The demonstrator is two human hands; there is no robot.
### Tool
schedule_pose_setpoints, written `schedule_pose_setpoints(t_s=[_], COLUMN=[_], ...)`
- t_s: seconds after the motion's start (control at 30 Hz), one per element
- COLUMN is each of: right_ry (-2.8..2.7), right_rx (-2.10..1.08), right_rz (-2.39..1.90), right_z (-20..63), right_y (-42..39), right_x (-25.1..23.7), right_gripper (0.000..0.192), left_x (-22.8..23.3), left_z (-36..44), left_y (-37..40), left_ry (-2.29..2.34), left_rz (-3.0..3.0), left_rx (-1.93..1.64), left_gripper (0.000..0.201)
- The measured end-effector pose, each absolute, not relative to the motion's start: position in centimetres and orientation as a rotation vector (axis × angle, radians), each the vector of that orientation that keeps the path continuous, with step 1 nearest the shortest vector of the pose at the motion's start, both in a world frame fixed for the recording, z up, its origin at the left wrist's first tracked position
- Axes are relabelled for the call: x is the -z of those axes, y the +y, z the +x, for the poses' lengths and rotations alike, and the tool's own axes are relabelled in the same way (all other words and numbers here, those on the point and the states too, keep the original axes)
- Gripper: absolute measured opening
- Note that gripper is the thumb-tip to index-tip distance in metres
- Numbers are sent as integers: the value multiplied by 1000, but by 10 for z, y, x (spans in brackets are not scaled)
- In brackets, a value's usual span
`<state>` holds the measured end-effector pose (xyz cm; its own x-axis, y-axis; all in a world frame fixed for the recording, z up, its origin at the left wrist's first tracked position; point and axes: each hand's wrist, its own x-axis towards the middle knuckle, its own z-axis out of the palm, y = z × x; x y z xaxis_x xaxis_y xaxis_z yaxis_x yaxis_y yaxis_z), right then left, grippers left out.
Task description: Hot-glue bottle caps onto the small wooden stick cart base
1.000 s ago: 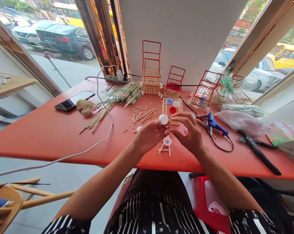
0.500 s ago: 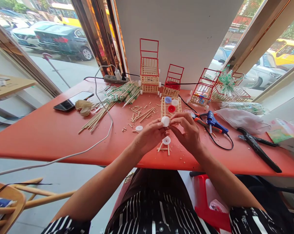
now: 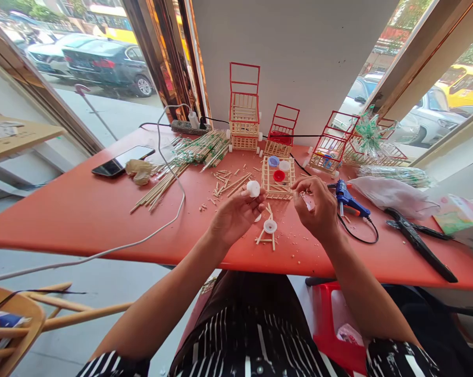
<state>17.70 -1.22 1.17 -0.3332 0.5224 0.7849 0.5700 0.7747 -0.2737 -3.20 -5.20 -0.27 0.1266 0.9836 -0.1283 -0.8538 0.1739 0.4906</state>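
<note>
Head view: white cap [image 3: 253, 188] pinched in the left hand [image 3: 236, 213], above the table [image 3: 173, 230].
The right hand [image 3: 318, 207], fingers bent, is near the frame [image 3: 278, 197] bearing a red cap [image 3: 279, 175]; whether it grips anything, I cannot tell.

Round white cap [image 3: 253, 188], broad face toward the camera, in the left grip [image 3: 235, 215].
</note>
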Motion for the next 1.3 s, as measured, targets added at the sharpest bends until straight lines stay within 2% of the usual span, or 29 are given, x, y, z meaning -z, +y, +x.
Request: schedule_pose_setpoints(t_s=[0.17, 0.2, 0.27, 0.43, 0.7, 0.93, 1.3], right_ry=[-2121, -2093, -2032, -2118, -2293, -2320, -2351], right_rx=[123, 109, 78, 40, 113, 164, 165], right_rz=[-1152, -1151, -1051, -644, -528, -494, -505], right_z=[189, 189, 186, 170, 165, 163, 163], right_y=[3, 3, 0, -18, -22, -23, -22], right_x=[-5, -5, -7, -14, -4, -3, -2], right_gripper=[34, 31, 11, 44, 68, 73, 71], left_x=[3, 3, 3, 4, 11, 13, 11], left_z=[-34, -34, -35, -34, -33, -33, -32], left_y=[-52, -52, -53, -53, -50, -50, -51], left_ry=[471, 471, 472, 470, 418, 414, 422], left_rz=[320, 322, 329, 346, 395, 382, 391], left_rx=[-1367, -1364, -1356, -1332, -1324, -1325, -1332], left_gripper=[13, 13, 12, 13, 9, 11, 11])
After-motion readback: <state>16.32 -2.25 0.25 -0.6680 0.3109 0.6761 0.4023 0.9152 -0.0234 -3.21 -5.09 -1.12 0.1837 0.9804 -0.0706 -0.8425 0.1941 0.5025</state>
